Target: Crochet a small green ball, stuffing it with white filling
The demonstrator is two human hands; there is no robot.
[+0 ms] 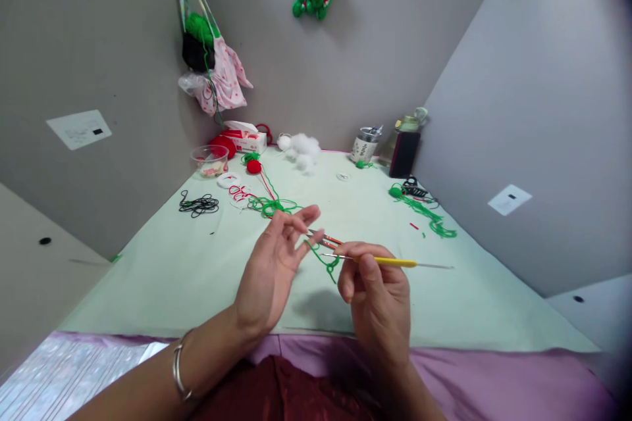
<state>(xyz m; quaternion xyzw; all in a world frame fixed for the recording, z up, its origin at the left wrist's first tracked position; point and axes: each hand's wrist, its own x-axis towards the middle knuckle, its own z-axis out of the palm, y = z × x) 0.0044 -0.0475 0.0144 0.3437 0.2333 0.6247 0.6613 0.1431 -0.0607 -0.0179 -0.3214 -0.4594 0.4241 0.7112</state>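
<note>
A double-ended crochet hook with a yellow handle (395,262) is gripped by my right hand (379,296), one thin metal tip pointing left and the other right. Beside that left tip hangs a short green crocheted strand of yarn (332,268), above the table. My left hand (269,270) is raised with its palm turned toward the right, fingers bent and partly spread, and the green yarn runs to its fingers. Exactly how the yarn passes round them is hard to see. Just behind the fingertips is a pair of orange-handled thread snips (326,239), partly hidden.
Tangled green yarn (274,206) and a red yarn ball (253,166) lie beyond my left hand. Black cord (198,204) is at left. White stuffing (302,148), a tin can (366,145) and a dark phone (405,154) stand along the back. More green yarn (429,214) lies right.
</note>
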